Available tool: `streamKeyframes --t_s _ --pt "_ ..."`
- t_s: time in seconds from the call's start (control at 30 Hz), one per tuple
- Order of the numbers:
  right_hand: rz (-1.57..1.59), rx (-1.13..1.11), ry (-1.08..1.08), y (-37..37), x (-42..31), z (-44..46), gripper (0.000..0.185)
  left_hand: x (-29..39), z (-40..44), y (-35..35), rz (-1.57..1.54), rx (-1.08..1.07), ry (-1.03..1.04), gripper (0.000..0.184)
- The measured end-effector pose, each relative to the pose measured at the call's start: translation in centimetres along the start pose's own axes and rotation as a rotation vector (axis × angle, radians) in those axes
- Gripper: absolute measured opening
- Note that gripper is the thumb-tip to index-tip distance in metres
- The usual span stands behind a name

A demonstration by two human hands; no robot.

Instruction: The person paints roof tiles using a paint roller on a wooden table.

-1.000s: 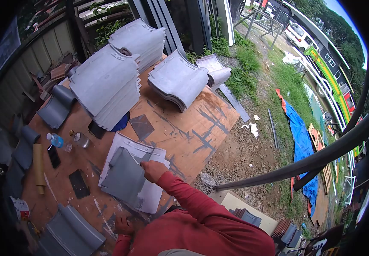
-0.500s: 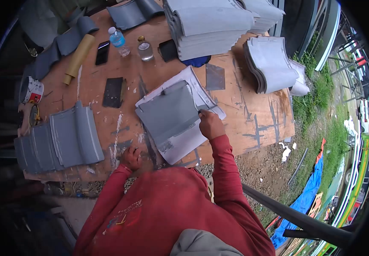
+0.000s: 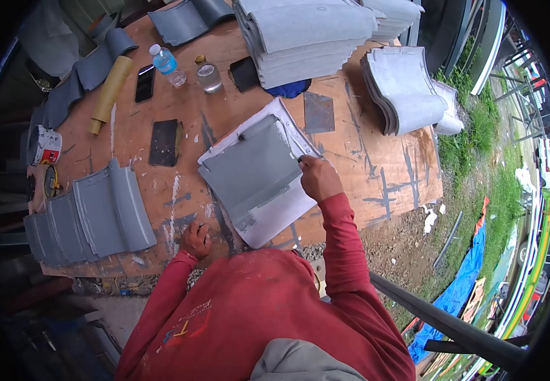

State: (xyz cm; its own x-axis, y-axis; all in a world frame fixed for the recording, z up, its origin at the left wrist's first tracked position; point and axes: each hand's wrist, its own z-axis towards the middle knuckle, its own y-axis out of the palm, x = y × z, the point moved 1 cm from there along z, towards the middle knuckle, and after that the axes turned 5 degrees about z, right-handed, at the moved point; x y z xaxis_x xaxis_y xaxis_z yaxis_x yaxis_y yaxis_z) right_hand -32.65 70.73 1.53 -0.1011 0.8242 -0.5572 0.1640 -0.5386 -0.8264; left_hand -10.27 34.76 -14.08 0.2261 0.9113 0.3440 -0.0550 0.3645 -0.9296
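A roof tile (image 3: 275,219) lies tilted on the wooden table in front of me, its pale surface partly covered by a grey coat with a ragged edge. At the tile's right side, my right hand (image 3: 321,179) is closed around a small dark tool (image 3: 301,162), mostly hidden by the fingers. My left hand (image 3: 196,240) rests at the table's near edge, left of the tile, fingers curled in with nothing visible in them.
Grey-coated tiles (image 3: 113,206) overlap at left. Stacks of pale tiles (image 3: 313,32) stand at the back and right (image 3: 408,92). A water bottle (image 3: 168,65), glass jar (image 3: 209,79), phone (image 3: 145,83), yellow-brown roll (image 3: 111,92) and dark flat plate (image 3: 164,143) lie on the table (image 3: 376,171).
My right hand has moved slightly up and right relative to the tile. The left hand's fingers curl in more. The whole view has shifted a little.
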Motion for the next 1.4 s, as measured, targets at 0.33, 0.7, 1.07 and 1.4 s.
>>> streamKeyframes --t_s 0.33,0.7,1.07,1.4 --pt "-0.187 -0.188 0.028 -8.5 3.5 -6.0 0.015 -0.2 0.2 -0.3 0.002 0.052 0.046 0.043" --pt "-0.043 -0.100 0.070 -3.6 2.7 0.6 0.021 -0.3 0.0 -0.2 -0.028 0.041 0.010 0.040" --pt "-0.073 -0.132 0.062 -5.3 2.8 0.6 0.021 -0.3 0.1 0.0 -0.063 0.041 0.009 0.041" --pt "-0.012 -0.257 0.115 -9.0 4.2 -2.4 0.022 -0.1 0.2 -0.6 -0.051 0.073 0.000 0.040"
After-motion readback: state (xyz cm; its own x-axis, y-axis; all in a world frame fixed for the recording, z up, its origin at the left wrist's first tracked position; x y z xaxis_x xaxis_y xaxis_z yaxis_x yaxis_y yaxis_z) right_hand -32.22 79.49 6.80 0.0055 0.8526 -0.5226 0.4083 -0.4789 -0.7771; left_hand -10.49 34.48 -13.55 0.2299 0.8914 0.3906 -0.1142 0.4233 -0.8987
